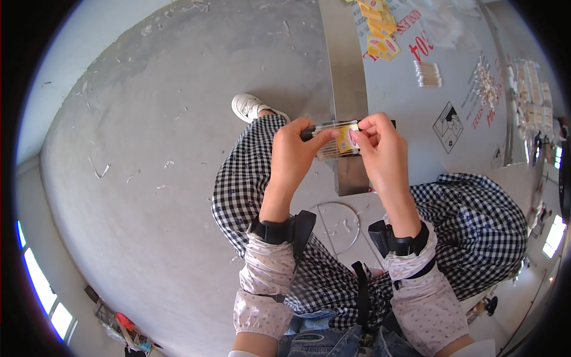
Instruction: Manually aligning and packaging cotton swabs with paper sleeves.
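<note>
Above the lap, at the table edge (348,89): left hand (292,156) and right hand (380,149) both pinch one small clear packet (338,140) of thin sticks with a yellow label; left fingers closed on its left end, right fingers closed on its right end; packet held level between the hands; further on the table, yellow packets (380,30) and a loose bundle of sticks (427,74); white shoe (247,107) on the grey floor.

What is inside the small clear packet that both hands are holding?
The packet shows a row of thin pale sticks and a yellow label. The left hand and right hand cover both ends with their fingers, so the stick tips are hidden.
</note>
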Tool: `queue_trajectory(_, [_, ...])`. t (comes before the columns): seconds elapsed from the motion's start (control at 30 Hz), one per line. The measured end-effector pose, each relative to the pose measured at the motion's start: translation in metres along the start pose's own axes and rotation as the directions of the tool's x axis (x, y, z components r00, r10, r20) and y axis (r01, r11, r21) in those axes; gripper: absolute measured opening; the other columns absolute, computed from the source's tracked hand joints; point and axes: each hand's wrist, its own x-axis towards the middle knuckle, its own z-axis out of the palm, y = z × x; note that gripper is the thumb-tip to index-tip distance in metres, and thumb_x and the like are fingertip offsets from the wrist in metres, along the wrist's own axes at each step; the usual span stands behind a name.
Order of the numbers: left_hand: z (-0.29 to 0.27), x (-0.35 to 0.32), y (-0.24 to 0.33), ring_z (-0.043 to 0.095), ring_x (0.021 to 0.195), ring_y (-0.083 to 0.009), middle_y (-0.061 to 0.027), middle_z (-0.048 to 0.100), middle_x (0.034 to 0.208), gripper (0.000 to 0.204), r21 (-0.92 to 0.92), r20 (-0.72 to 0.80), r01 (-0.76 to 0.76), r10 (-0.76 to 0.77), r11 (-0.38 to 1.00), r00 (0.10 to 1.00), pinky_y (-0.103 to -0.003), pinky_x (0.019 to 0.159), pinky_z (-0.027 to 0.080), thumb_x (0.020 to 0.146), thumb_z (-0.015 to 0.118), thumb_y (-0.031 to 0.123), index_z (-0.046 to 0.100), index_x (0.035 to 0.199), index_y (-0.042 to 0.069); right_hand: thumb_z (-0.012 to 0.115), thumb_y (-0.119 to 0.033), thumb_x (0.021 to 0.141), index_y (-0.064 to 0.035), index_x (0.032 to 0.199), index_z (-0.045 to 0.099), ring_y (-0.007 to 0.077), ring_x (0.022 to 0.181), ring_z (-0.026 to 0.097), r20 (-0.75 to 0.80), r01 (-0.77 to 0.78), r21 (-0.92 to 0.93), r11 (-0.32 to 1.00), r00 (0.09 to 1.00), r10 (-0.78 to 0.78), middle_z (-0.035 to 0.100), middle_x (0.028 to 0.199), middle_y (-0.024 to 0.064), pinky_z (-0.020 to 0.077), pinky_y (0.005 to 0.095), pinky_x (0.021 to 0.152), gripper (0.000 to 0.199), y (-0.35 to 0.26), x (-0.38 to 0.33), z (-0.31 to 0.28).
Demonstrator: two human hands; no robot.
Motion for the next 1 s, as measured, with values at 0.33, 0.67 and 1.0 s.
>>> queue_trajectory(0.33, [0.001,0.0,0.003,0.037,0.055,-0.0049,0.0029,0.047,0.057,0.037,0.013,0.019,0.011,-0.012,1.0,1.0,-0.026,0.049,0.031,0.081,0.084,0.025,0.057,0.073,0.0,0.066,-0.001,0.09,0.0003,0.095,0.058,0.0183,0.066,0.064,-0.061,-0.081,0.111,0.991,0.994,0.088,0.066,0.077,0.0099,0.0529,0.0308,0.063,0.01,0.007,-0.002,0.003])
queue_trajectory(0.67, [0.003,0.001,0.001,0.037,0.056,-0.0049,0.0027,0.047,0.059,0.035,-0.028,0.022,0.006,-0.005,1.0,1.0,-0.025,0.049,0.032,0.082,0.083,0.024,0.059,0.075,-0.001,0.065,0.003,0.089,0.0016,0.095,0.057,0.0181,0.067,0.063,-0.02,-0.058,0.14,0.988,0.998,0.061,0.065,0.081,0.0109,0.052,0.0319,0.064,0.01,0.001,-0.01,0.015])
queue_trajectory(1.0, [0.003,0.001,-0.001,0.038,0.051,-0.0132,-0.0094,0.049,0.055,0.044,0.002,-0.013,-0.041,0.041,0.999,0.999,-0.032,0.047,0.035,0.08,0.083,0.032,0.06,0.077,-0.005,0.07,-0.002,0.086,-0.0032,0.094,0.059,0.0243,0.071,0.063,-0.093,0.055,-0.111,0.992,0.994,-0.065,0.063,0.084,0.0113,0.0509,0.0354,0.063,0.014,0.0,-0.01,0.02])
